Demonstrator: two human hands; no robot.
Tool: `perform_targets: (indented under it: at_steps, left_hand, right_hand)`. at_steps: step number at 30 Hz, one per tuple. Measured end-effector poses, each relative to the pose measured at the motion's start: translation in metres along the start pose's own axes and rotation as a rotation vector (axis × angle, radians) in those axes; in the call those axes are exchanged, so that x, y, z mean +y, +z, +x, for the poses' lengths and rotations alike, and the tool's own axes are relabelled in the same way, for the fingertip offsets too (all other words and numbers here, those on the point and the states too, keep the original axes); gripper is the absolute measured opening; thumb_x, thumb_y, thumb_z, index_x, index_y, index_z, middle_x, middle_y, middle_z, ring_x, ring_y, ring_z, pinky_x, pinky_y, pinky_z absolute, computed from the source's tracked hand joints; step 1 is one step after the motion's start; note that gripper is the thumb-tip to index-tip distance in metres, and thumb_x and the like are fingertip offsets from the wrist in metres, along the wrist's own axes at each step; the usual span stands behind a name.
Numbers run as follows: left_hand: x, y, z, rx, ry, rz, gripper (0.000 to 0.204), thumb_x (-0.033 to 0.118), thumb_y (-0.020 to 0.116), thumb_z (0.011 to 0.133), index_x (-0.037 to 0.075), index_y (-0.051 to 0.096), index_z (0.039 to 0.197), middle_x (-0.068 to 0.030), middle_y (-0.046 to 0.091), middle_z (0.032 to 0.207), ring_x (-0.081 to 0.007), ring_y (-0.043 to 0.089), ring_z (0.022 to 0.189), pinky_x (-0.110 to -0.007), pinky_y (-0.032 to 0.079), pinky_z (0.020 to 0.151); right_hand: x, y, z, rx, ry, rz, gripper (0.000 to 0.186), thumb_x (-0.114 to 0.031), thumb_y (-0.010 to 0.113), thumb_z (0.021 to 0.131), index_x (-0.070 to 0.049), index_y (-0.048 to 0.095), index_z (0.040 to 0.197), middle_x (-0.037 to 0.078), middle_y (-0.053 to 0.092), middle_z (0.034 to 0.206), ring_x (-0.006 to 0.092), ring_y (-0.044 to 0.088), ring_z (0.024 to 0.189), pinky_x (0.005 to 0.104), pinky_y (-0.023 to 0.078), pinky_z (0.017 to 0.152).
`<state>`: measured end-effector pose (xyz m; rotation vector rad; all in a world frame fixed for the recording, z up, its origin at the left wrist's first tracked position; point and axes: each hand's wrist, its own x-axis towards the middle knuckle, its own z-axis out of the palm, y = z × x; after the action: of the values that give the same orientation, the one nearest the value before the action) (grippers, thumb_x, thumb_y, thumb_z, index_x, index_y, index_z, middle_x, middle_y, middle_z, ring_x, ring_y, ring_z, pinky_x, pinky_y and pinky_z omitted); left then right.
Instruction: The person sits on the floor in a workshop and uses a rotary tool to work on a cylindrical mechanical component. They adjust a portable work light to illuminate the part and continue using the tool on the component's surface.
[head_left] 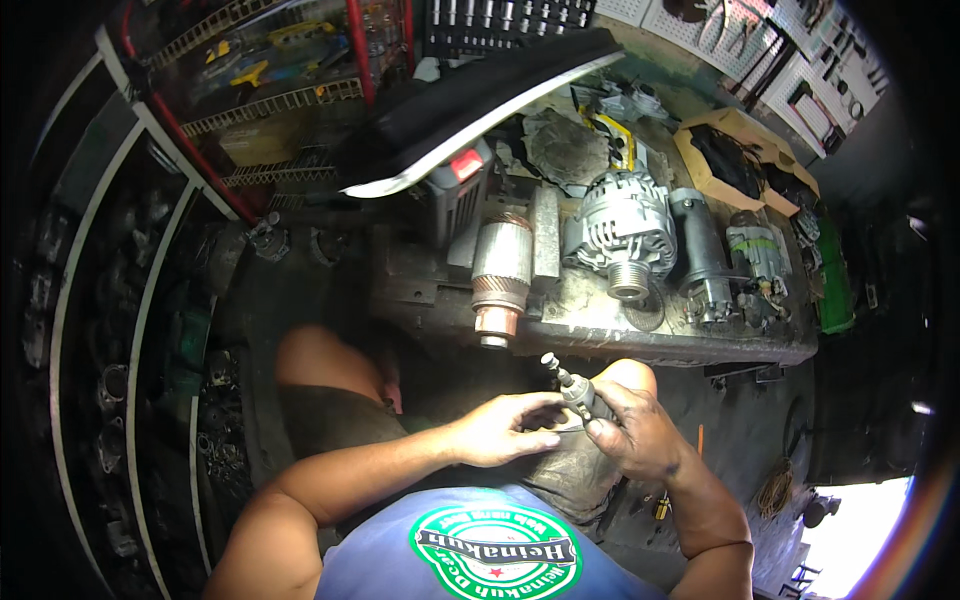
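My right hand [637,432] is closed around a stepped metal shaft part [577,390] with a wider collar and a knob-like tip; its lower end is hidden in the palm. The tip points up and left toward the bench. My left hand [503,430] is just left of the part, thumb and fingers apart, fingertips close to its collar; whether they touch it is unclear. Beyond my hands, a copper-ended motor armature [503,265] lies at the bench's front edge. To its right sit a silver alternator [622,225] and a grey cylindrical starter motor [695,250].
A dark panel with a white edge [490,110] juts over the workbench [600,335]. An opened cardboard box [700,165] holds dark parts at the back right, near another motor unit [757,250]. Parts racks [130,400] line the left; tools hang on pegboard [800,60].
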<state>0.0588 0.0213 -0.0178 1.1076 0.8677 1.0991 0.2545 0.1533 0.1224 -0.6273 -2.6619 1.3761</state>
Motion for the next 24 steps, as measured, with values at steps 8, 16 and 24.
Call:
perform_targets:
  at_steps: [8,16,24]
  left_hand:
    - [0.009,0.008,0.006,0.043,-0.022,-0.692,0.070,0.008,0.065,0.110,0.002,0.029,0.170,-0.0135,0.056,0.156,-0.0131,0.059,0.128,-0.033,0.054,0.107]
    - [0.009,-0.001,0.020,0.052,-0.012,-0.473,0.065,0.006,0.069,0.107,0.001,0.039,0.165,-0.0124,0.066,0.139,-0.0145,0.066,0.116,-0.031,0.057,0.097]
    - [0.026,-0.001,0.009,0.245,0.010,-0.313,0.067,0.008,0.083,0.097,-0.004,0.052,0.155,-0.0096,0.070,0.135,-0.0167,0.067,0.122,-0.036,0.055,0.108]
  right_hand:
    - [-0.001,0.010,0.029,0.021,0.040,0.000,0.039,-0.029,0.053,0.110,0.003,0.061,0.131,0.024,0.074,0.108,0.0393,0.072,0.103,0.0455,0.056,0.093]
    - [0.025,0.023,0.014,0.088,0.125,0.371,0.045,-0.022,0.050,0.105,0.006,0.054,0.140,0.019,0.068,0.116,0.0312,0.065,0.109,0.0429,0.051,0.102]
    - [0.026,0.049,-0.002,0.074,0.187,0.026,0.063,-0.025,0.064,0.099,0.010,0.047,0.148,0.033,0.067,0.129,0.0431,0.067,0.121,0.0483,0.051,0.107]
